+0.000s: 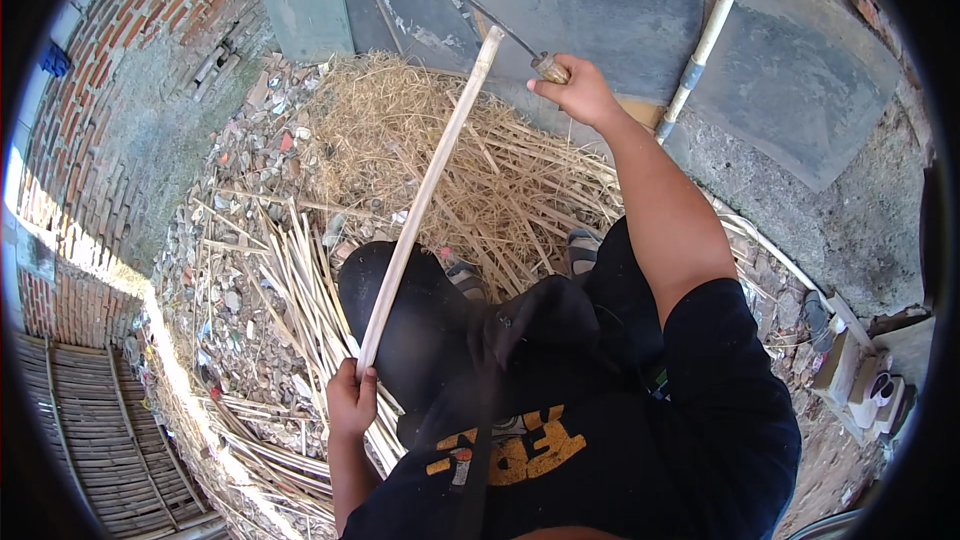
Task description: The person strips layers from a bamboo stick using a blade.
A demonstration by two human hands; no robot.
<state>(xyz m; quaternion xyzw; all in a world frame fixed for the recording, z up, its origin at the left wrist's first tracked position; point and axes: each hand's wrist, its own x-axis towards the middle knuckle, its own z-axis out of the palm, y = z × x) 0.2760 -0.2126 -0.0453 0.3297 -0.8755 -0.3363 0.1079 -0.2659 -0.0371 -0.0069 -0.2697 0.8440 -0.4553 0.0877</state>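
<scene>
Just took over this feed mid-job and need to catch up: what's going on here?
A person's left hand holds the near end of a long, pale strip. The right hand grips a long-bladed knife by its handle. The blade is at the strip's far end; I can't tell whether they touch. Straw-coloured shavings lie heaped ahead of the person, and more strips lie on the left.

My left hand is gripping the near end of this pale strip, and my right hand is holding a skinny knife-like tool by its handle, just right of the strip's far tip. Tangled shavings are lying either side of its upper half, loose slats are sprawling left of its lower half.
</scene>
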